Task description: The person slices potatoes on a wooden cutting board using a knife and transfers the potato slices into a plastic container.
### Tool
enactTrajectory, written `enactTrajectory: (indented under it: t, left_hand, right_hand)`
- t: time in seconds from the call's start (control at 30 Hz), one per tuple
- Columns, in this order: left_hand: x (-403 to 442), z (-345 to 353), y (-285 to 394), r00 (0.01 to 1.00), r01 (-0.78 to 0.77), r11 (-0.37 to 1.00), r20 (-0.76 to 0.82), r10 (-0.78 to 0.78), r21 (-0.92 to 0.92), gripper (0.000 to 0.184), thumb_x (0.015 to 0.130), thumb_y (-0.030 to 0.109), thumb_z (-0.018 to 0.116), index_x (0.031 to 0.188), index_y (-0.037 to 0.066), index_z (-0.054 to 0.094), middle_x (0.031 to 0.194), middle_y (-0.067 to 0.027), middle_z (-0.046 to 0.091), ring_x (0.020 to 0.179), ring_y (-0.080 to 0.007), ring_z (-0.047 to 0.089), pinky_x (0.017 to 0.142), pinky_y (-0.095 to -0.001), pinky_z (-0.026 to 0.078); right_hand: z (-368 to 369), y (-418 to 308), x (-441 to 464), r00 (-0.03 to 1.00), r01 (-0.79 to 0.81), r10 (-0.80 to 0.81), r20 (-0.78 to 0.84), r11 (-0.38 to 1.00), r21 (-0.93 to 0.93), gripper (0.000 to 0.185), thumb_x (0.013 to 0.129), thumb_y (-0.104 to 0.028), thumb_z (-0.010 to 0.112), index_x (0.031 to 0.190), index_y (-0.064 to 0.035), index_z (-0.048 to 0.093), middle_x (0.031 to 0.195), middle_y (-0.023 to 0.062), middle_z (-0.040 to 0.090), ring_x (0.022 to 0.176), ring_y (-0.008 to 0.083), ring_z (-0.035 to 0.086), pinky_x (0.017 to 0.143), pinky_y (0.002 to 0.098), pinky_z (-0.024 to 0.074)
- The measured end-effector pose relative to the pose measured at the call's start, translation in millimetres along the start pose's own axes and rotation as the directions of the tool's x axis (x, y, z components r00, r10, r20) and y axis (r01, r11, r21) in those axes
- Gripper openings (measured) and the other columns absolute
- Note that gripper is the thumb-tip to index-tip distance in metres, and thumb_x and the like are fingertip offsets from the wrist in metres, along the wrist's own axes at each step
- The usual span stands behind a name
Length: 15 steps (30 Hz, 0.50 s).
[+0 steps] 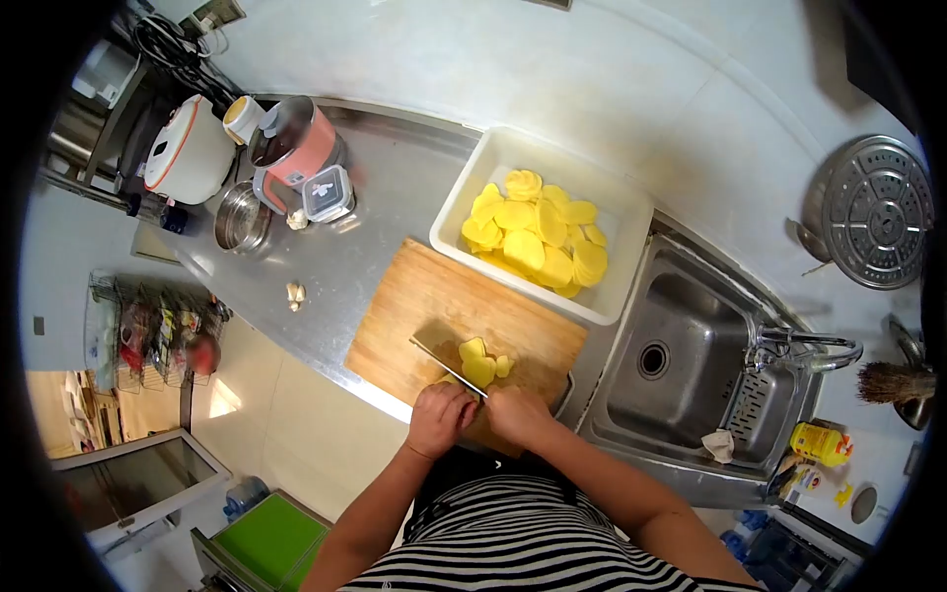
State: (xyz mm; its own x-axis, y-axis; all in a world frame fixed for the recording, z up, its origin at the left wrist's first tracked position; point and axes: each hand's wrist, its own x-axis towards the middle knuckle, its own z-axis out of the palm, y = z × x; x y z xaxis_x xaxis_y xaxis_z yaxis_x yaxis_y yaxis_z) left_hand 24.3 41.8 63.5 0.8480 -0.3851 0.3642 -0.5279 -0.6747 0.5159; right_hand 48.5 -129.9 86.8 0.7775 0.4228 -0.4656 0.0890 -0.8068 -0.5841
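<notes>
A wooden cutting board lies on the steel counter. My right hand is closed round the handle end of a knife, whose broad blade points up and left over the board. Close beside the blade, my left hand has its fingers curled at the board's near edge; a bit of yellow shows by its fingertips, but what it holds is too hidden to name. Several yellow slices lie just right of the blade. Behind the board, a white tray holds many thin yellow slices.
The steel sink with its faucet is at the right. Garlic, a metal bowl, a lidded container, a pink pot and a white rice cooker stand on the left counter.
</notes>
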Motion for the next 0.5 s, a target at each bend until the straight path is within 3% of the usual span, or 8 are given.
enactTrajectory:
  t: [0.07,0.13,0.27,0.5]
  left_hand:
    - [-3.3,-0.3,-0.3,0.998,0.028,0.999,0.06,-0.027,-0.015,0.028,0.067,0.007,0.073,0.091,0.006,0.059,0.094,-0.0096,0.058,0.083,-0.0278,0.058,0.073,-0.0377,0.047]
    - [-0.7,1.6,-1.8,0.999,-0.019,1.0,-0.037,0.019,0.002,0.029,0.067,0.005,0.073,0.091,0.006,0.058,0.094,-0.0096,0.058,0.083,-0.0277,0.058,0.073,-0.0376,0.047]
    - [-1.5,-0.6,2.3,0.998,-0.006,1.0,-0.056,0.005,-0.021,0.028,0.065,0.003,0.072,0.089,0.006,0.058,0.093,-0.0113,0.057,0.083,-0.0311,0.057,0.074,-0.0406,0.046]
    - [2.9,-3.7,3.0,0.997,-0.009,1.0,-0.073,0.009,0.0,0.029,0.066,0.004,0.074,0.091,0.006,0.058,0.093,-0.0098,0.058,0.085,-0.0277,0.058,0.074,-0.0369,0.047]
  right_hand:
    - [13.0,9.3,-0.4,0.999,0.031,-0.03,-0.045,1.0,0.006,0.023,0.084,-0.02,0.05,0.079,-0.0004,0.062,0.07,0.0223,0.062,0.068,0.0397,0.062,0.063,0.0489,0.0492]
    - [13.9,14.5,-6.4,0.994,0.063,-0.062,-0.093,0.998,0.004,0.022,0.084,-0.02,0.051,0.079,-0.0007,0.061,0.07,0.0221,0.062,0.067,0.0395,0.062,0.063,0.049,0.049]
    - [-9.4,8.4,-38.9,0.999,0.027,-0.028,-0.035,0.999,-0.032,0.024,0.086,-0.022,0.051,0.077,-0.0011,0.059,0.068,0.0218,0.061,0.065,0.0392,0.061,0.061,0.049,0.0486]
    - [-47.9,-7.8,-73.1,0.997,-0.04,0.04,0.068,0.999,-0.005,0.029,0.089,-0.024,0.048,0.075,0.0,0.058,0.067,0.0217,0.061,0.065,0.0399,0.061,0.06,0.0491,0.0485]
